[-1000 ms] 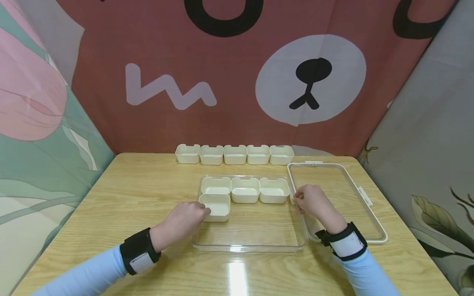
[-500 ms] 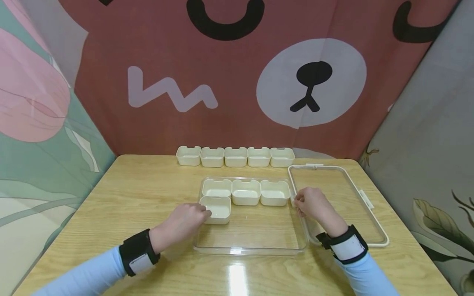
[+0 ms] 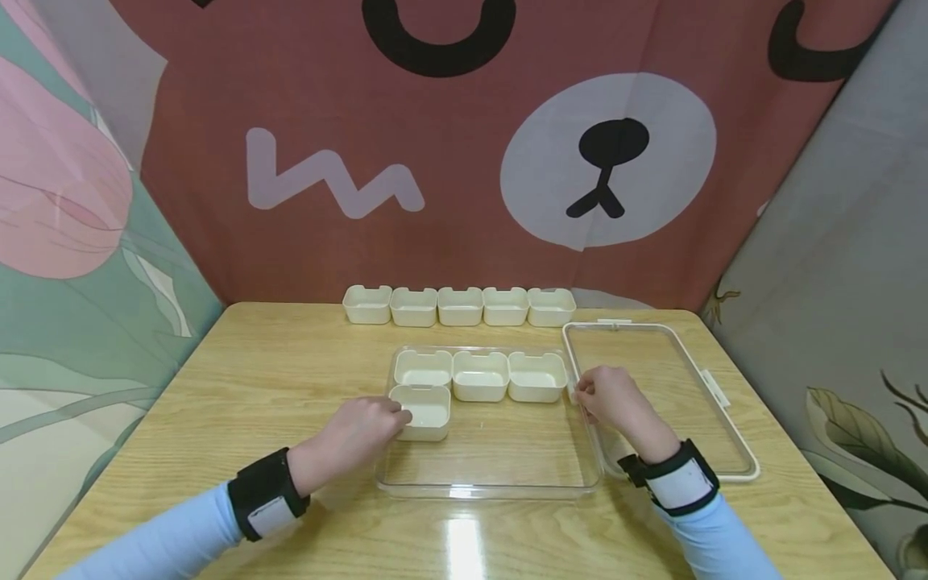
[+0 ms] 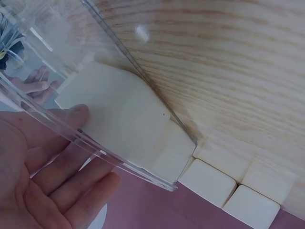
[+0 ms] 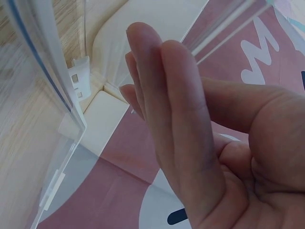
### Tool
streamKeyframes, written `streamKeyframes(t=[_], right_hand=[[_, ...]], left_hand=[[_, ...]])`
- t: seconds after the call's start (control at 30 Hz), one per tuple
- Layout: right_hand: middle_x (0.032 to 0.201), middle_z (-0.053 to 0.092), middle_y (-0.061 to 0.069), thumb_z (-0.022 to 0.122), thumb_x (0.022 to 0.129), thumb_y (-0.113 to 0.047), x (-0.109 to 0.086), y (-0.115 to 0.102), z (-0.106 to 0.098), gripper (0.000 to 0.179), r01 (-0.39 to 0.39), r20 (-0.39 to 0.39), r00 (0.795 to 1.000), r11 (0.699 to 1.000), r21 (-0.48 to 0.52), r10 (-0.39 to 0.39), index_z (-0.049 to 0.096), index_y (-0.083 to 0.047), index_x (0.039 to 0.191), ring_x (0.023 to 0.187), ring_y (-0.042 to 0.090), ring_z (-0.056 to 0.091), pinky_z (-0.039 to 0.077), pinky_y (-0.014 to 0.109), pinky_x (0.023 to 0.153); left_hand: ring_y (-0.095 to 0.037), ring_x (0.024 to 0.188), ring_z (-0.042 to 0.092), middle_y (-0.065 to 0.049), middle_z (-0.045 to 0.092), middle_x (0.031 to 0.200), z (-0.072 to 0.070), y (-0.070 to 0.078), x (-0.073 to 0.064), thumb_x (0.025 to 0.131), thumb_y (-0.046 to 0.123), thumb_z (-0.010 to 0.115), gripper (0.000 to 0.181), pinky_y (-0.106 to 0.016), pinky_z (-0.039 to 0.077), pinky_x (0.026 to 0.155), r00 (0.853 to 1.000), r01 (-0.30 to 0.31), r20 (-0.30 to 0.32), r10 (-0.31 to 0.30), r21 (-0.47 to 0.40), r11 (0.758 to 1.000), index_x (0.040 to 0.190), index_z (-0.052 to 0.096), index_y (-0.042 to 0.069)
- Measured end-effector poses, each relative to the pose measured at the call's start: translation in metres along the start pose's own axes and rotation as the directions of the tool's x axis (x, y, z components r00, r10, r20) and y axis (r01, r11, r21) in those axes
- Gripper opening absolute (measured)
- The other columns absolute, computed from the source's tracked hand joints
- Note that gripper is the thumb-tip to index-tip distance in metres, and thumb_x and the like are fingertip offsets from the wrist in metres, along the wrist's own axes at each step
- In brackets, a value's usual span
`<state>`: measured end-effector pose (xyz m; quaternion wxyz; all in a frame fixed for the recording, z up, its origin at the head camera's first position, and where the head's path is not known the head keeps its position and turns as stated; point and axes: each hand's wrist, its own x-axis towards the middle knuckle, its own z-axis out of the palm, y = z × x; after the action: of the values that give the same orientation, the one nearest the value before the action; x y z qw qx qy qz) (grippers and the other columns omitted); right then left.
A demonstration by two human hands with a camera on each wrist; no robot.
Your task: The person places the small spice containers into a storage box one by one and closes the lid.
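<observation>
My left hand (image 3: pixel 358 431) pinches the left edge of a small cream box (image 3: pixel 424 412), which sits in the front left of a clear plastic bin (image 3: pixel 493 490). Three more cream boxes line the bin's back wall, among them a middle box (image 3: pixel 481 379). In the left wrist view one fingertip (image 4: pixel 78 114) lies against a cream box, while other fingers (image 4: pixel 107 186) stay outside the clear wall. My right hand (image 3: pixel 619 403) holds the bin's right rim. The right wrist view shows long, nearly straight fingers (image 5: pixel 186 95), with the thumb partly hidden behind them.
Several cream boxes (image 3: pixel 460 308) stand in a row at the table's back edge. A clear lid with a white frame and clips (image 3: pixel 714 387) lies right of the bin, under my right hand. Behind the wooden table (image 3: pixel 290 354) hangs a curtain (image 3: pixel 326 250) with a bear print.
</observation>
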<state>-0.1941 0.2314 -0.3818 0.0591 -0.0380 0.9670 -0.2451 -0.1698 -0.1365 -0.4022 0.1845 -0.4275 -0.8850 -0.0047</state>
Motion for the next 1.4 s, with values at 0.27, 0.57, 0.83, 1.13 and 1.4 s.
streamKeyframes(t=[0.27, 0.57, 0.83, 1.13, 1.4], right_hand=[[0.069, 0.065, 0.006, 0.064, 0.088, -0.008, 0.000, 0.000, 0.000, 0.014, -0.011, 0.010, 1.000, 1.000, 0.004, 0.011, 0.067, 0.005, 0.090, 0.054, 0.012, 0.061, 0.049, 0.026, 0.050], [0.068, 0.065, 0.007, 0.064, 0.088, -0.008, -0.001, 0.000, 0.001, 0.013, -0.007, 0.007, 1.000, 1.000, 0.017, 0.007, 0.067, 0.004, 0.088, 0.056, 0.014, 0.062, 0.049, 0.026, 0.050], [0.069, 0.065, 0.008, 0.064, 0.088, -0.007, 0.002, 0.001, 0.002, 0.012, -0.022, 0.005, 1.000, 0.999, 0.027, 0.022, 0.067, 0.004, 0.088, 0.058, 0.017, 0.063, 0.048, 0.026, 0.050], [0.070, 0.066, 0.010, 0.063, 0.088, -0.008, 0.002, 0.001, 0.000, 0.012, -0.017, -0.001, 1.000, 1.000, 0.021, 0.017, 0.068, 0.004, 0.088, 0.058, 0.017, 0.064, 0.048, 0.026, 0.050], [0.070, 0.067, 0.010, 0.063, 0.088, -0.008, 0.002, 0.003, 0.001, 0.012, -0.001, -0.004, 1.000, 0.999, 0.034, 0.001, 0.068, 0.004, 0.088, 0.056, 0.016, 0.063, 0.048, 0.026, 0.050]], left_hand=[[-0.008, 0.061, 0.057, 0.004, 0.062, 0.069, -0.006, -0.004, 0.001, 0.077, 0.014, 0.076, 0.009, -0.020, 0.047, 0.053, 0.996, 0.034, -0.083, -0.042, -0.097, 0.995, 0.080, 0.068, 0.012], [-0.014, 0.074, 0.057, 0.000, 0.063, 0.079, -0.006, -0.027, 0.010, 0.075, 0.005, 0.077, 0.014, -0.026, 0.052, 0.061, 0.964, 0.121, -0.221, -0.144, -0.115, 0.986, 0.088, 0.072, 0.009], [-0.022, 0.082, 0.055, -0.007, 0.059, 0.084, 0.018, -0.068, 0.020, 0.073, -0.001, 0.075, 0.017, -0.032, 0.050, 0.069, 0.941, 0.222, -0.231, -0.249, -0.136, 0.966, 0.089, 0.071, 0.004], [-0.028, 0.081, 0.056, -0.012, 0.060, 0.085, 0.037, -0.103, 0.027, 0.070, -0.004, 0.075, 0.019, -0.039, 0.049, 0.073, 0.924, 0.299, -0.206, -0.322, -0.135, 0.945, 0.088, 0.070, -0.002], [-0.032, 0.083, 0.057, -0.015, 0.063, 0.086, 0.050, -0.125, 0.029, 0.069, -0.004, 0.076, 0.020, -0.042, 0.048, 0.074, 0.902, 0.360, -0.213, -0.376, -0.113, 0.926, 0.088, 0.070, -0.003]])
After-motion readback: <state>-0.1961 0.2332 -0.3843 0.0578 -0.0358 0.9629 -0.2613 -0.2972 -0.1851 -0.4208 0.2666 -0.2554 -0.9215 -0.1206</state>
